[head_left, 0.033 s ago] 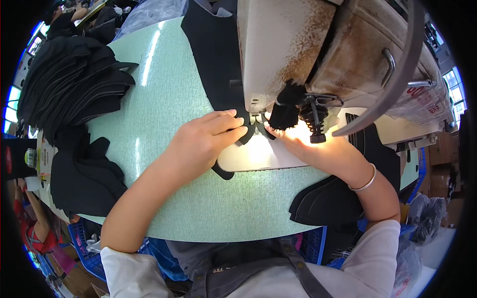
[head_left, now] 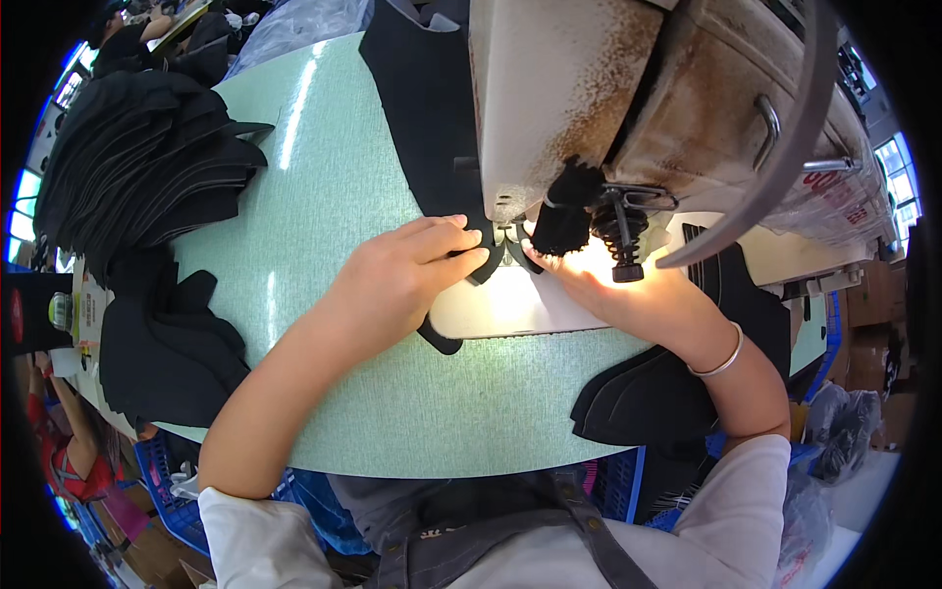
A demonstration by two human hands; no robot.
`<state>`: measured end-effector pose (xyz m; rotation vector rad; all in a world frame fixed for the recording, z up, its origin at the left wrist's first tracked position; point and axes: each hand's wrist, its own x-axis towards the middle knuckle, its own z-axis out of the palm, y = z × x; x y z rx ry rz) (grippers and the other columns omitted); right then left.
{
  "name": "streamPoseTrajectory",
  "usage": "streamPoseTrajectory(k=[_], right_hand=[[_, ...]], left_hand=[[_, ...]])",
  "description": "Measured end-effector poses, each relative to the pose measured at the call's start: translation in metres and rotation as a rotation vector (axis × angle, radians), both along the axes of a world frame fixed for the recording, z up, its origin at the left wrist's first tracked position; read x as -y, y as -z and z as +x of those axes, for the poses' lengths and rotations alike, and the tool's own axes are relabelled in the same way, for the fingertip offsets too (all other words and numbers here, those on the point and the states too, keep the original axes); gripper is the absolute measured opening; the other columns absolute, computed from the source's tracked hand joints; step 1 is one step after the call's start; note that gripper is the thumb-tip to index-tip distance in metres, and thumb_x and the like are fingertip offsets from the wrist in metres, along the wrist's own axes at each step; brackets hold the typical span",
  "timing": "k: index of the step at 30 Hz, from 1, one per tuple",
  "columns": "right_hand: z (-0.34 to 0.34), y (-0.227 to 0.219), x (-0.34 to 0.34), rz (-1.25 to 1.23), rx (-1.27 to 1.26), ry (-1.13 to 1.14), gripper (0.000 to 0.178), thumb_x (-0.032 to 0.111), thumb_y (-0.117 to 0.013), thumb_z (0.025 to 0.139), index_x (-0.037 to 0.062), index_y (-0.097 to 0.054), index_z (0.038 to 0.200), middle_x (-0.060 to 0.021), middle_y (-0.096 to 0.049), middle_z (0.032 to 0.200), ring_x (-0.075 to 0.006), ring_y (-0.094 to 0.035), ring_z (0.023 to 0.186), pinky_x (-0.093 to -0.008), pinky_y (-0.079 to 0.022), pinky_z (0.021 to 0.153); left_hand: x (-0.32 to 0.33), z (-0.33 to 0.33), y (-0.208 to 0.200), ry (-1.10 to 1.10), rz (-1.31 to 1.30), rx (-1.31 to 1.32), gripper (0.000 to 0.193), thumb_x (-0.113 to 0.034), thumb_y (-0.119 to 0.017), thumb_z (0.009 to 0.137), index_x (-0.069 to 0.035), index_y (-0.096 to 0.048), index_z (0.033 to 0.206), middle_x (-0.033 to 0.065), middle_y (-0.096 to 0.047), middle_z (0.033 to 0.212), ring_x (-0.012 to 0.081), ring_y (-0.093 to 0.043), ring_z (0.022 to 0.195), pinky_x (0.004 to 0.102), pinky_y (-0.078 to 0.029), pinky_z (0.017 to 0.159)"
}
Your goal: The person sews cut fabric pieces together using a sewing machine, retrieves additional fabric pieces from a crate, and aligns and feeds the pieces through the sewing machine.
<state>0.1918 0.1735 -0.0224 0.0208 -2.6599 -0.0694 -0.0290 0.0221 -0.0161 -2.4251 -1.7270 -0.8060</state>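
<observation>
Fabric (head_left: 422, 128) black; table (head_left: 329, 196) mottled green; machine (head_left: 549, 98) cream (brown-speckled).

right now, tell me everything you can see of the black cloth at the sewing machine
The black cloth looks matte and smooth, one long edge angled. Its long part lies on the pale green table, left of the sewing machine, which hides some of it, and reaches to the metal foot, where a pointed tip shows. The left hand rests its fingers on it; the right hand is close by opposite, contact unclear.
</observation>
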Motion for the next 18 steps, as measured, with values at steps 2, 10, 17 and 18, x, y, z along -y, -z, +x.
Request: streamPoseTrajectory(k=[2,10,17,18], right_hand=[[-0.0002,0.0006,0.0001,-0.011,0.0,-0.001,0.024,0.01,-0.066,0.076,0.0101,-0.067,0.1,-0.0037,-0.062,0.081,-0.0205,-0.061,0.069,-0.0358,-0.049,0.062],[0.0008,0.0002,0.0001,-0.061,-0.005,-0.01,0.022,0.01,-0.067,0.077,0.0111,-0.067,0.099,-0.0034,-0.061,0.078,-0.0213,-0.06,0.067,-0.0355,-0.047,0.061],[0.0013,0.0001,0.0004,-0.097,-0.005,0.014,0.021,0.01,-0.068,0.078,0.012,-0.068,0.099,-0.0032,-0.06,0.075,-0.0221,-0.059,0.066,-0.0352,-0.046,0.059],[0.0012,0.0003,-0.0005,-0.101,-0.006,0.017,0.02,0.01,-0.068,0.079,0.0121,-0.068,0.099,-0.0031,-0.06,0.075,-0.0222,-0.059,0.066,-0.0352,-0.046,0.059]], left_hand=[[-0.0008,-0.0026,0.0003,0.014,-0.048,0.052,0.031,0.002,-0.063,0.073,-0.003,-0.07,0.102,0.0088,-0.066,0.108,0.0258,-0.064,0.105,0.0318,-0.055,0.083],[-0.0001,-0.0033,-0.0001,0.012,-0.063,0.097,0.03,0.003,-0.063,0.074,-0.002,-0.071,0.102,0.0087,-0.065,0.107,0.026,-0.064,0.098,0.033,-0.055,0.079],[0.002,0.0033,-0.0027,0.008,-0.056,0.08,0.031,0.004,-0.062,0.073,0.002,-0.069,0.103,0.0117,-0.064,0.107,0.0289,-0.064,0.102,0.0348,-0.054,0.084],[0.0023,0.0043,-0.0042,0.009,-0.055,0.08,0.031,0.004,-0.062,0.073,0.002,-0.069,0.103,0.0117,-0.064,0.107,0.0289,-0.064,0.102,0.0348,-0.054,0.084]])
